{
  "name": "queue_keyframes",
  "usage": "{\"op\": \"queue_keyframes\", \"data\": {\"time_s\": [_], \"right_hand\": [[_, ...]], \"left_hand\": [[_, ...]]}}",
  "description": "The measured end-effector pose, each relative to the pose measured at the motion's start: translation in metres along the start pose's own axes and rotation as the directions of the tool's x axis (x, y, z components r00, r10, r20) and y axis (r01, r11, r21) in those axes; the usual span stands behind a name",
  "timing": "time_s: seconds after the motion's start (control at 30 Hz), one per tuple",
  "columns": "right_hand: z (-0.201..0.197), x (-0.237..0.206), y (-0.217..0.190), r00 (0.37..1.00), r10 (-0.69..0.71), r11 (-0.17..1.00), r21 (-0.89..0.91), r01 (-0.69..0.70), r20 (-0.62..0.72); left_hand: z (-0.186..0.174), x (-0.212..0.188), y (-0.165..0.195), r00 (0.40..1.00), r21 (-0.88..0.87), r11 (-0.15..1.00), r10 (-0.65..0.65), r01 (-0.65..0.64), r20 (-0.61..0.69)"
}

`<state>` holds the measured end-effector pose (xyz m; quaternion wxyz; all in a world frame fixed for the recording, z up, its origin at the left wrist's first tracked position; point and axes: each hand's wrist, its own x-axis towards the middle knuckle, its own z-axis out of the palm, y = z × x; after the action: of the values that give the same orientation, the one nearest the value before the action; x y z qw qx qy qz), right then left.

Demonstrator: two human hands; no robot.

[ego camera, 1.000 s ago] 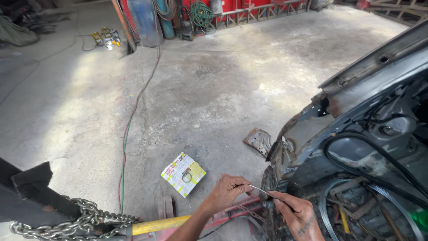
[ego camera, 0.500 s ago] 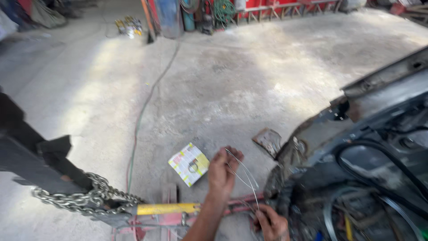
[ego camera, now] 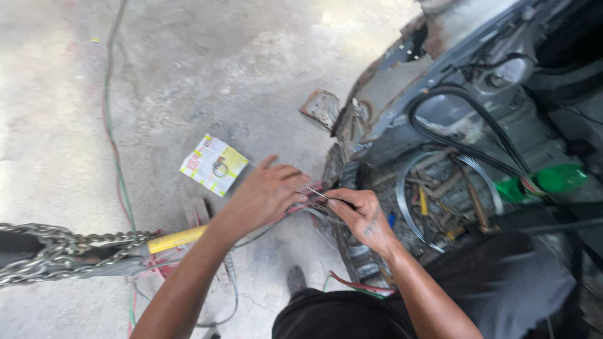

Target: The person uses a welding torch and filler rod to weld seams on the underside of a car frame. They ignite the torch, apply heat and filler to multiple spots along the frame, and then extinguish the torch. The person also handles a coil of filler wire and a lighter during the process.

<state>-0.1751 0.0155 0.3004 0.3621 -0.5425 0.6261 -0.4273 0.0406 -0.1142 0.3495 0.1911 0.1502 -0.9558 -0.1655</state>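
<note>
My left hand [ego camera: 267, 191] and my right hand [ego camera: 363, 213] meet just in front of the torn edge of a grey car body [ego camera: 402, 94]. Both pinch a thin wire [ego camera: 314, 191] that runs between their fingertips. The wire's far end sticks out past the left hand toward a small coloured card packet [ego camera: 213, 164] lying on the concrete. Red and grey cables [ego camera: 301, 210] pass under my left hand. The fingertips hide where the wire is held.
A heavy chain [ego camera: 56, 248] and a yellow-handled tool [ego camera: 176, 238] lie at the lower left. A green and red hose [ego camera: 113, 138] runs along the floor. A rusty metal scrap [ego camera: 321, 107] lies by the car. A green object [ego camera: 559, 179] sits inside the open car bay.
The view has swung down and closer. My hands have come together at the car's edge, with the wire now stretched short between them rather than held up loosely.
</note>
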Motion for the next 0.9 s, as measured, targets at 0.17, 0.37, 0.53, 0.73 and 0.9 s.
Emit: {"op": "queue_keyframes", "data": {"time_s": [0.17, 0.37, 0.53, 0.73, 0.9], "right_hand": [[-0.005, 0.007, -0.010, 0.979, -0.201, 0.978, -0.057, 0.199, -0.035], [0.003, 0.007, 0.000, 0.965, -0.229, 0.970, 0.054, 0.237, -0.126], [0.018, -0.008, 0.025, 0.965, -0.129, 0.956, 0.231, 0.182, -0.228], [0.078, -0.022, 0.052, 0.997, -0.041, 0.954, 0.296, 0.057, -0.060], [0.062, -0.020, 0.061, 0.995, -0.009, 0.913, 0.406, 0.049, -0.098]], "left_hand": [[0.001, 0.005, -0.009, 1.000, -0.138, 0.990, -0.003, 0.006, 0.026], [0.026, 0.002, -0.021, 0.975, -0.422, 0.884, -0.222, 0.201, -0.002], [0.051, 0.007, -0.043, 0.666, -0.914, 0.400, -0.700, 0.068, -0.257], [0.078, 0.029, -0.058, 0.456, -0.833, -0.165, -0.883, -0.527, -0.114], [0.067, 0.017, -0.053, 0.503, -0.913, -0.048, -0.846, -0.406, -0.179]]}}
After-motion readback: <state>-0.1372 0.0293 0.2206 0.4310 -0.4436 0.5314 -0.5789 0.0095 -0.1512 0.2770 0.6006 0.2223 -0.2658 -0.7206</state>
